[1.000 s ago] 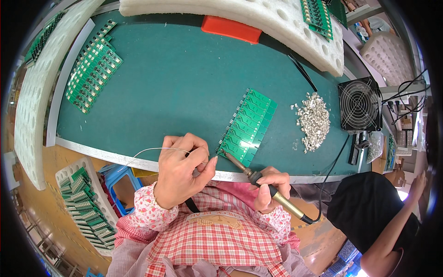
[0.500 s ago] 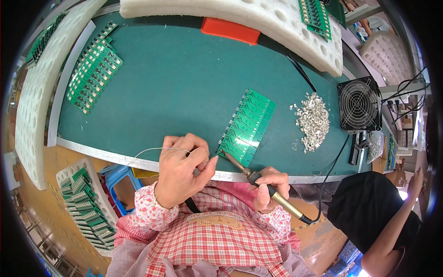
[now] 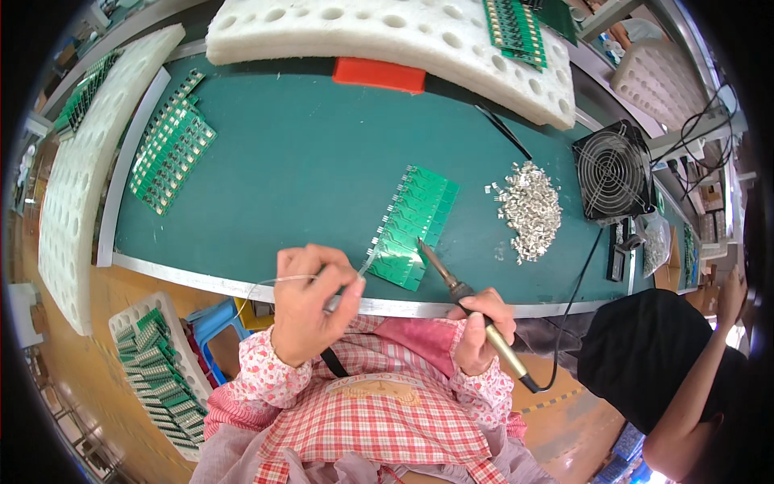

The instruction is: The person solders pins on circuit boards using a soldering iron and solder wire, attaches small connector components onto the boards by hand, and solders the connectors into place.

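Note:
A green circuit board panel (image 3: 407,230) lies at a slant on the bench near its front edge, with a row of metal pins along its left side. My right hand (image 3: 484,323) is closed around a soldering iron (image 3: 501,348) with a black and gold handle. The iron's tip is over the middle right part of the panel; whether it touches cannot be made out. My left hand (image 3: 314,302), fingers pinched, holds a thin solder wire (image 3: 262,282) just left of the panel's near corner. The wire trails off to the left in a loop.
A heap of small silvery metal parts (image 3: 530,211), black tweezers (image 3: 504,131) and a black fan (image 3: 610,169) are on the right. Populated boards (image 3: 173,153) lie at left. White foam trays (image 3: 306,36) and a red block (image 3: 379,74) border the far side. Another person (image 3: 645,355) is at right.
The iron's tip has moved from the panel's near left edge to farther right and away across the panel. My left hand still pinches the wire. The whole view has shifted slightly.

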A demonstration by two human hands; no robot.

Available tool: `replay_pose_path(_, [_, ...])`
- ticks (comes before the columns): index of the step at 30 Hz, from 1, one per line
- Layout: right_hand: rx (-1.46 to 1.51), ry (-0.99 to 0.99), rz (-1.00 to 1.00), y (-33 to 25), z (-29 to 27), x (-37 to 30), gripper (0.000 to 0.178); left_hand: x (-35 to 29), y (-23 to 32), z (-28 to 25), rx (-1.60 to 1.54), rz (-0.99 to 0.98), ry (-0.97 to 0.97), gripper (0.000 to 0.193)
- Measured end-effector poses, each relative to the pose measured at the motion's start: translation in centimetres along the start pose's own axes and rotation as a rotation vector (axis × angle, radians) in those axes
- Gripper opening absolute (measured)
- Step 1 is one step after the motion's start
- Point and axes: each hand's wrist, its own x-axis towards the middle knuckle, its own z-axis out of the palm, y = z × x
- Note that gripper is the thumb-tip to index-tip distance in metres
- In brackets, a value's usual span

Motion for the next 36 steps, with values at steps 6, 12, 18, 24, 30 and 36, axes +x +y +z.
replay_pose_path(6, [-0.490, -0.403, -0.189, -0.4, 0.2, 2.0, 0.043, 0.2, 2.2, 1.4, 0.150, 0.336, -0.126, 0.017])
replay_pose_path(12, [-0.590, -0.311, -0.228, 0.7, -2.6, 2.1, 0.029, 1.6, 3.3, 1.5, 0.322, 0.311, -0.095, 0.023])
replay_pose_path(18, [-0.241, -0.001, 0.095, 1.2, -2.9, 2.3, 0.009, 2.0, 4.0, 3.2, 0.435, 0.086, 0.013, 0.017])
replay_pose_path(24, [-0.266, 0.056, 0.122, 0.4, -3.4, 2.0, 0.009, 3.0, 4.5, 5.5, 0.564, 0.150, -0.081, 0.036])
replay_pose_path(30, [-0.237, 0.076, 0.105, 0.8, -3.2, 2.4, 0.012, 3.2, 3.3, 3.6, 0.575, 0.199, -0.064, 0.030])
replay_pose_path(36, [-0.241, 0.089, 0.071, 0.7, -3.3, 2.5, 0.012, 4.1, 3.1, 0.4, 0.518, 0.154, -0.137, 0.027])
